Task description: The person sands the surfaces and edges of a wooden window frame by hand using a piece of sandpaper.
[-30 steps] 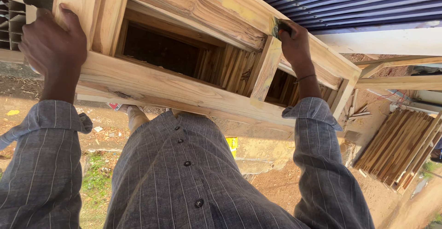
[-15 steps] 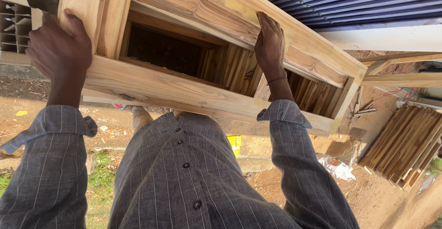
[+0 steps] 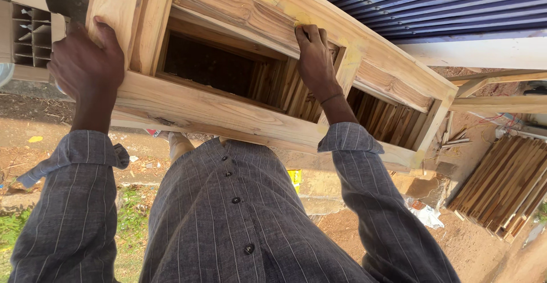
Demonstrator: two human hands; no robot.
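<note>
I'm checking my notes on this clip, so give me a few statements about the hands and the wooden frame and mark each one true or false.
1. The left hand grips the end of the wooden frame. True.
2. The right hand hangs free of the frame. False: it presses on an inner rail, fingers at a yellowish patch.
3. Both sleeves are grey with thin stripes. True.
4. The frame is painted blue. False: it is bare pale wood; the blue is the corrugated sheet behind it.
5. A stack of wooden slats lies at lower right. True.

A pale wooden frame [image 3: 239,112] with open panels and yellow filler smears lies tilted, held against the person's waist.
</note>
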